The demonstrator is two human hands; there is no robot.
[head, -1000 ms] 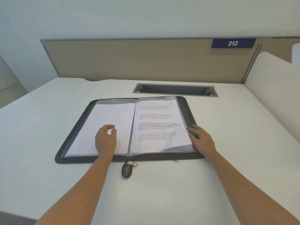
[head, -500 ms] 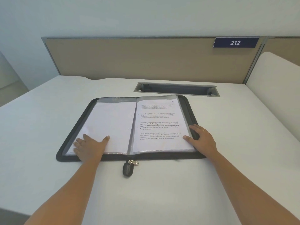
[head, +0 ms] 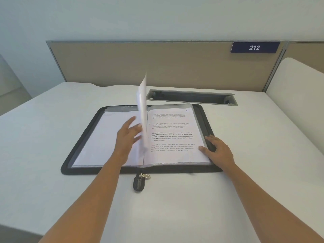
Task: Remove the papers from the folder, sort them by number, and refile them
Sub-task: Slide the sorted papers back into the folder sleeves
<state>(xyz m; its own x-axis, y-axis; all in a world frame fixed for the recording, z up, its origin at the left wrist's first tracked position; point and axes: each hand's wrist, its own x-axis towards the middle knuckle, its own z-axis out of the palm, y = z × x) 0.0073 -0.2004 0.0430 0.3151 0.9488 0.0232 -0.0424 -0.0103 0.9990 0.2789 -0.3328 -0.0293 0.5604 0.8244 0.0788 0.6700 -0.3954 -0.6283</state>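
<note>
Page (head: 142, 102) now stands upright against my spread left hand (head: 128, 137), flat earlier; right hand (head: 219, 149) presses the folder (head: 175, 170) edge, fingers straight.

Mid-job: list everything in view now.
Zip folder: one, black, open on desk.
Sleeved printed sheet: one, white, folder's right side, marked 4.
Blank sheet: one, white, folder's left side.
Upright sheet: one, white, blurred, at spine.
Zip tab: one, black, folder's near edge.
Cable slot: one, grey, behind folder.
Partition: one, beige, desk's back.
212 sign: one, blue, on partition.
Desk: one, white.
Left hand: against upright sheet.
Right hand: on folder's right edge.
</note>
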